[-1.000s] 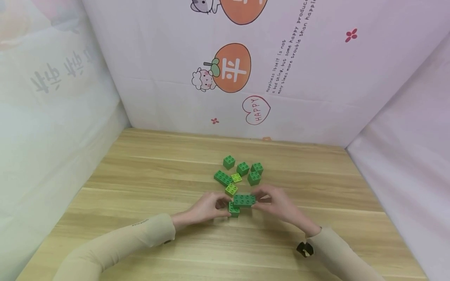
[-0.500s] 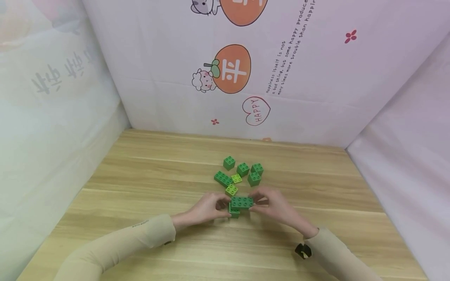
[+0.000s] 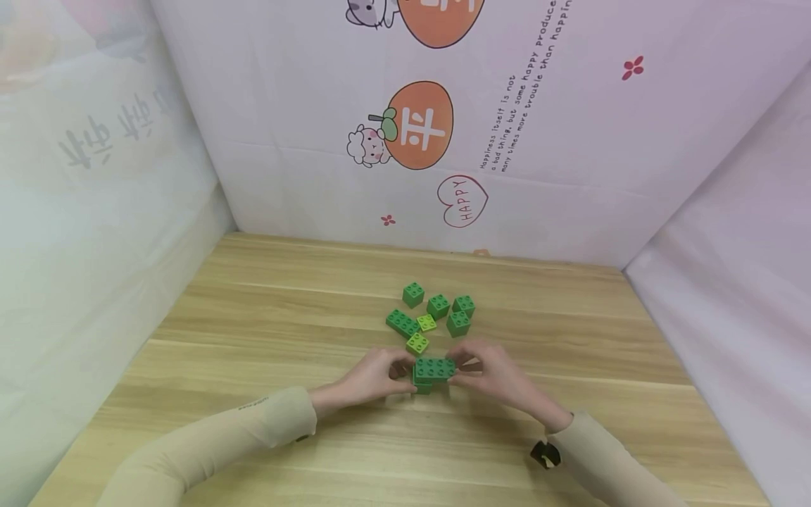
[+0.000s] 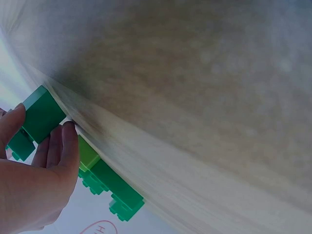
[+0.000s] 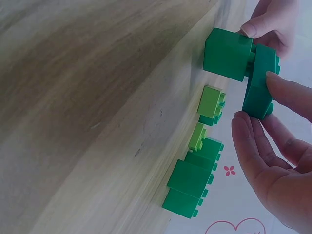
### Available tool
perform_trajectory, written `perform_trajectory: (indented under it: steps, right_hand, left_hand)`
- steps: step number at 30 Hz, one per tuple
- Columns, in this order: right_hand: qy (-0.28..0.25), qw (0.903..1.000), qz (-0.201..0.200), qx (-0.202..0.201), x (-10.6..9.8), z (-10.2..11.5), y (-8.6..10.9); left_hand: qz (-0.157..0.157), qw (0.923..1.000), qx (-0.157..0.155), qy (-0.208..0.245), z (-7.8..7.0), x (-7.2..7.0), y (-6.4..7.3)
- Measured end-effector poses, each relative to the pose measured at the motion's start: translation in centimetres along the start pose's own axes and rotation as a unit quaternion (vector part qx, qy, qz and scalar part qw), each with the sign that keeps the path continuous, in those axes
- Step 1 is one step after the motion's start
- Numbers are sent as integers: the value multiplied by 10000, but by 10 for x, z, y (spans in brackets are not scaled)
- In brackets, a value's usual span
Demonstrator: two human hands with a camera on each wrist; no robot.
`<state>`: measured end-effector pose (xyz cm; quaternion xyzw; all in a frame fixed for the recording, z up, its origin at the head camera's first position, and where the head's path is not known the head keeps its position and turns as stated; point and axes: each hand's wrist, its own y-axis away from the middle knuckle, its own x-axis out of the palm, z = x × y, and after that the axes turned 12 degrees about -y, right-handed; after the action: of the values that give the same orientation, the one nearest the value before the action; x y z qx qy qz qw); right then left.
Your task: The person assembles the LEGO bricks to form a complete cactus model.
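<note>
My left hand pinches a square green building brick that stands on the table. Thumb and fingers lie on opposite sides of it in the left wrist view. Over it is a longer, thinner green building brick, pinched at its right end by my right hand. In the right wrist view this long brick sits against the studs of the square one, slightly tilted, with some studs showing between them. Its right part juts out past the square brick. From the head view the long brick hides most of the lower one.
Just behind the hands lie two small lime bricks, the nearer lime brick and the farther lime brick. A flat long green brick touches the farther one's left. Several green cube bricks stand behind on the wooden table. White printed sheets enclose it.
The right hand has brought the long brick left and slightly nearer, so it now covers more of the square brick. The left hand has stayed in place around the square brick.
</note>
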<state>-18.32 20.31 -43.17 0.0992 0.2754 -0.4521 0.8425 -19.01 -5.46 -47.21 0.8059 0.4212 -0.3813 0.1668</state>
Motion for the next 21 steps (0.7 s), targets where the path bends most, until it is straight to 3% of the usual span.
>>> perform_trajectory:
  steps: [21]
  right_hand:
    - [222, 9997, 23, -132, 5, 1, -2]
  left_hand:
    - [43, 9998, -34, 175, 2, 2, -1]
